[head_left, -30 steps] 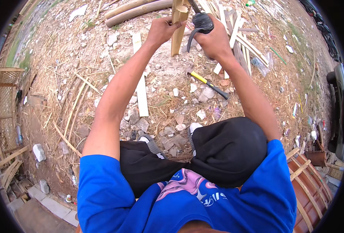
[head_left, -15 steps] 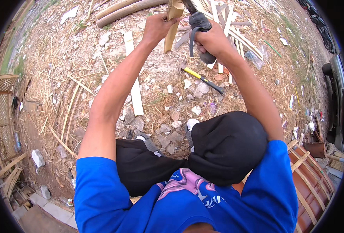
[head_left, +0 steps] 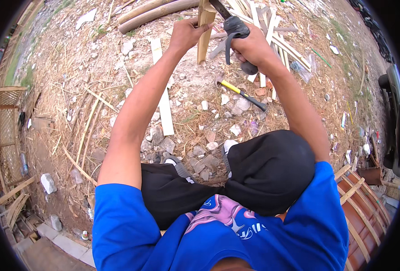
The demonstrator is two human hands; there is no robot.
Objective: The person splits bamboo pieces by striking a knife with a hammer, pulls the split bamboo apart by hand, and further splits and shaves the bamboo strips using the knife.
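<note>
At far left a bamboo lattice crate (head_left: 3, 131) stands on the ground, its contents unclear. The left hand (head_left: 187, 34) grips an upright bamboo piece (head_left: 204, 29). The right hand (head_left: 249, 45) clasps a dark-handled blade (head_left: 233, 27) against it. A yellow-handled hammer (head_left: 241, 92) lies below.

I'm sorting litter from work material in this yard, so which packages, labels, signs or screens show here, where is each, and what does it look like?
No signs or screens show.
Clear plastic bag: on the ground right of the right hand, crumpled, see-through.
Plastic bottle: lying at the far left by the lattice frame, clear.
Small cup: bottom left on the ground, whitish with red.
Scattered wrappers: far right, small, too blurred to describe.
</note>
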